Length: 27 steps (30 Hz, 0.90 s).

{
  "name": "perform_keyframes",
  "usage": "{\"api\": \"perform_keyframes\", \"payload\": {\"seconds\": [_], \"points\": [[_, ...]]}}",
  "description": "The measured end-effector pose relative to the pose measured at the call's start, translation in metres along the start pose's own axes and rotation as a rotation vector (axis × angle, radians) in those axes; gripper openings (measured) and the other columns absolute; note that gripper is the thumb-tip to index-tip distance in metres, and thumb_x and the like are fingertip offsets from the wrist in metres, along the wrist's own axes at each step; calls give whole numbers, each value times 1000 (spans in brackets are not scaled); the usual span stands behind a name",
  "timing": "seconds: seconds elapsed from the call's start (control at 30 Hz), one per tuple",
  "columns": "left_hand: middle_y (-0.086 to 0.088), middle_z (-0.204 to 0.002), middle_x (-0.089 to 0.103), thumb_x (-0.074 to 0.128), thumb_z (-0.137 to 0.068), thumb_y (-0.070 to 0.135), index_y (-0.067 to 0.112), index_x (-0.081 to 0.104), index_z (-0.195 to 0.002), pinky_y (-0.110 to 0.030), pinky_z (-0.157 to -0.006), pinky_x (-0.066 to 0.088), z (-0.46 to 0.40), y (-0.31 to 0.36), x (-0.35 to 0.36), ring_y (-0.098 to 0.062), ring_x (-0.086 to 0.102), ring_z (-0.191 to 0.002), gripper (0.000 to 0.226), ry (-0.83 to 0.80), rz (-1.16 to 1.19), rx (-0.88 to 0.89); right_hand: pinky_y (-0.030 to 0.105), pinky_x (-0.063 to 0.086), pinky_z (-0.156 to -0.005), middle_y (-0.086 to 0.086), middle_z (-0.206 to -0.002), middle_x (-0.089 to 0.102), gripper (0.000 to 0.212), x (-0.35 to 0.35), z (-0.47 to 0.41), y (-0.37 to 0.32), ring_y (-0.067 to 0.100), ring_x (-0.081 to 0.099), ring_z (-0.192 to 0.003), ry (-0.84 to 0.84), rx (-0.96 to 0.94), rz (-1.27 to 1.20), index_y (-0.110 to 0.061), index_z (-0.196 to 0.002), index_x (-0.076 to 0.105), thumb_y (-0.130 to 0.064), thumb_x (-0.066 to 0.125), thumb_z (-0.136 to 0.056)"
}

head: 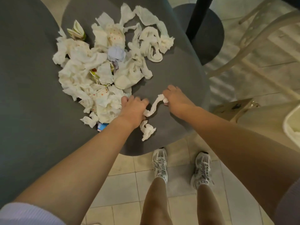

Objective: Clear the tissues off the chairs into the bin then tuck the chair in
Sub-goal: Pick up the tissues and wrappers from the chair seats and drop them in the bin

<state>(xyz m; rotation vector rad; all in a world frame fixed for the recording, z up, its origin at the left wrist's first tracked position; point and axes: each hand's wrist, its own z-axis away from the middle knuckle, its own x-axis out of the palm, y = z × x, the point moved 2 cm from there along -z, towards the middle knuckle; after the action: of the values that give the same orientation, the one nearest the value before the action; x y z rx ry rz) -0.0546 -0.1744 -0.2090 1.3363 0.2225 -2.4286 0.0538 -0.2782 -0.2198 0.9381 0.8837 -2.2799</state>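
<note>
White, crumpled paper tissues (97,75) are lying in a wide heap across the dark grey, rounded seat of a chair (175,78), and I am standing over its near edge. My left hand (134,109) is curling its fingers around one end of a long, twisted strip of white tissue (154,105), at the near right fringe of the heap. My right hand (174,96) is pinching the other end of that same strip, so the strip is sagging between my two fists just above the seat. A small wad of white tissue (146,129) is lying on the seat just below my left wrist, and I cannot tell whether it is joined to the strip. In the middle of the heap a pale blue paper ball (116,52) is sitting among the white scraps, and a folded cream and green napkin (77,30) is standing at the far left of the pile. A white plastic bin (292,125) with a liner is showing at the right edge, well apart from the heap, beside a brown cardboard box (233,109). My grey and white trainers (159,166) are resting on the beige tiled floor (123,184) just beside the seat's near edge.
</note>
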Motion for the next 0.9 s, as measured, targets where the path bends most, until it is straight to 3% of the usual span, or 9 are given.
{"api": "perform_keyframes", "payload": {"seconds": [0.1, 0.27, 0.37, 0.5, 0.6, 0.67, 0.77, 0.83, 0.9], "points": [[-4, -111, 55, 54, -78, -2, 21, 51, -115, -41, -94, 22, 3, 1, -8, -26, 44, -111, 43, 113, -37, 43, 40, 39, -89, 18, -128, 37, 22, -1, 14, 4, 32, 37, -118, 16, 57, -14, 1, -115, 48, -4, 46, -94], [0, -112, 55, 51, -77, -6, 25, 50, -121, -40, -96, 10, 9, 13, -33, -22, 45, -111, 53, 334, 72, 83, 42, 41, -88, 18, -128, 38, 25, -6, 36, 13, 33, 39, -116, 88, 128, -69, 0, -119, 46, -10, 44, -96], [-2, -114, 53, 48, -73, -12, 23, 48, -123, -36, -94, 15, 7, 18, -49, -23, 47, -110, 61, 399, 215, 72, 40, 40, -89, 19, -128, 40, 34, -12, 46, 14, 34, 41, -115, 155, 154, -116, 0, -123, 44, -21, 46, -97], [-14, -117, 46, 60, -84, 7, 13, 46, -126, -40, -93, 39, -2, 18, -60, -31, 47, -108, 45, 316, 417, 126, 40, 40, -90, 19, -125, 44, 36, -21, 56, 15, 34, 43, -112, 227, 179, -160, -1, -119, 46, -30, 44, -97], [-9, -127, 41, 69, -80, 33, 21, 46, -129, -43, -98, 31, -2, 14, -53, -29, 38, -118, 55, 166, 257, 97, 39, 41, -84, 19, -121, 46, 31, -23, 61, 17, 35, 45, -109, 273, 184, -176, -1, -115, 48, -26, 42, -98], [-4, -131, 42, 69, -79, 39, 26, 46, -130, -41, -103, 28, 3, 15, -46, -25, 35, -124, 57, 101, 282, 196, 39, 42, -81, 19, -119, 47, 29, -23, 64, 17, 35, 46, -107, 304, 184, -174, -1, -114, 49, -24, 42, -98], [2, -135, 37, 77, -72, 34, 33, 28, -141, -25, -103, 31, 12, 29, -40, -9, 32, -126, 85, -63, 670, 377, 42, 43, -87, 18, -122, 47, 31, -21, 64, 10, 35, 46, -111, 311, 157, -215, -3, -122, 47, -20, 44, -96], [1, -128, 39, 70, -81, 23, 34, 26, -143, -13, -98, 26, 13, 39, -36, -4, 34, -120, 77, -29, 792, 373, 42, 41, -94, 18, -126, 45, 38, -18, 61, 2, 35, 44, -116, 272, 115, -262, -5, -131, 42, -16, 45, -94], [-3, -113, 47, 60, -88, 12, 23, 42, -137, -11, -94, 33, 10, 40, -37, -10, 44, -109, 53, 131, 831, 335, 42, 39, -96, 17, -128, 44, 41, -14, 58, -5, 35, 42, -119, 246, 92, -297, -5, -133, 40, -16, 46, -94]]}}
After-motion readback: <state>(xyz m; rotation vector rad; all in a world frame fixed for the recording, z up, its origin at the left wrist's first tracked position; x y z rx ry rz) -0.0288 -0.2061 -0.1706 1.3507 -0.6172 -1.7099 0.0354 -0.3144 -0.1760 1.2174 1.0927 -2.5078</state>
